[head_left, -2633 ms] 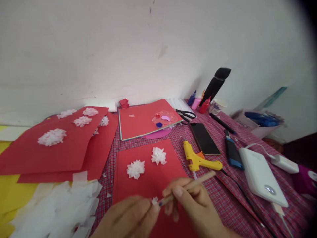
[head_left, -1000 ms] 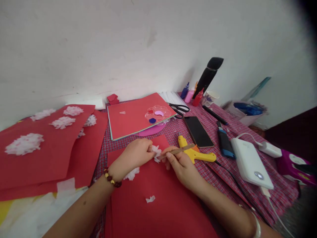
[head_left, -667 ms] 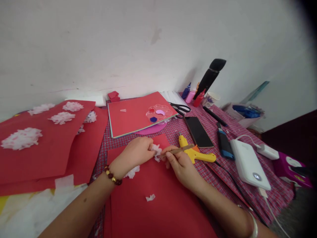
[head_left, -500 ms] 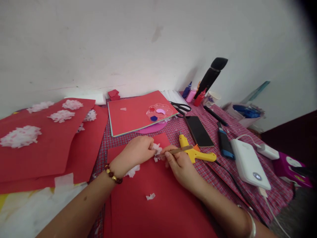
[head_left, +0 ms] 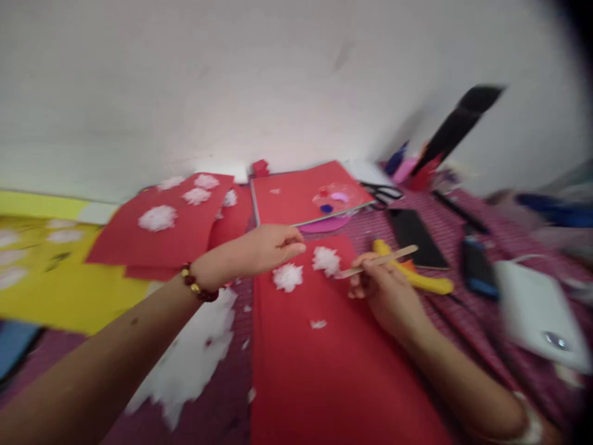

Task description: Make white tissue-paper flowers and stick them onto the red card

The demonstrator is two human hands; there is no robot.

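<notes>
In my right hand (head_left: 391, 293) is a wooden craft stick (head_left: 402, 253), pinched between thumb and fingers. The stick's lower tip points at a fluffy white paper clump (head_left: 327, 261) on the red paper sheet (head_left: 338, 377). Left of that clump sits a second white clump (head_left: 288, 278). A small white scrap (head_left: 318, 324) lies lower on the same sheet. My left hand (head_left: 266, 248) hovers at the sheet's upper left, its thumb and fingers slightly apart and nothing seen in them. Some motion blur softens the picture.
A yellow glue gun (head_left: 428, 281) lies right of the sheet, near a phone (head_left: 417, 238) and a white power bank (head_left: 540, 315). Behind are a paint palette (head_left: 352, 196) and scissors (head_left: 386, 193). Red sheets with white clumps (head_left: 157, 218) and torn white paper (head_left: 189, 352) lie left.
My left hand has let go of the upper clump and moved away to the left. My right hand still holds the stick, drawn slightly back from the clump. The view has turned left.
</notes>
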